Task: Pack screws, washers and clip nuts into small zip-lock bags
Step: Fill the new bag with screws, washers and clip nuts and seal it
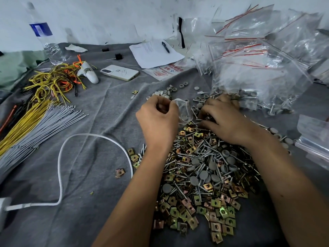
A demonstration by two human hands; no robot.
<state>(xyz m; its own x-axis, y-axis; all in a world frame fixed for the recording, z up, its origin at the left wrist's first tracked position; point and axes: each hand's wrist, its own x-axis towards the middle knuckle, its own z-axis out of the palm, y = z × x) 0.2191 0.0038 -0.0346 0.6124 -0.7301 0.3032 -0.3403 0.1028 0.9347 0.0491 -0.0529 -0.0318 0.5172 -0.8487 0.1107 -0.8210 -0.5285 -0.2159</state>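
Observation:
A heap of silver screws [185, 164], grey round washers [203, 174] and brass-coloured clip nuts [216, 203] lies on the grey cloth in front of me. My left hand [158, 120] pinches the rim of a small clear zip-lock bag [184, 111] above the far end of the heap. My right hand [225, 120] lies palm down on the heap's far end, fingers curled into the parts beside the bag. What those fingers hold is hidden.
Filled zip-lock bags [263, 68] pile up at the back right, more bags [313, 141] at the right edge. Loose grey washers [170, 90] lie beyond the hands. A white cable [61, 168], grey and yellow ties [35, 125], a phone [119, 72], papers with a pen [154, 52] and a water bottle [47, 38] occupy the left and back.

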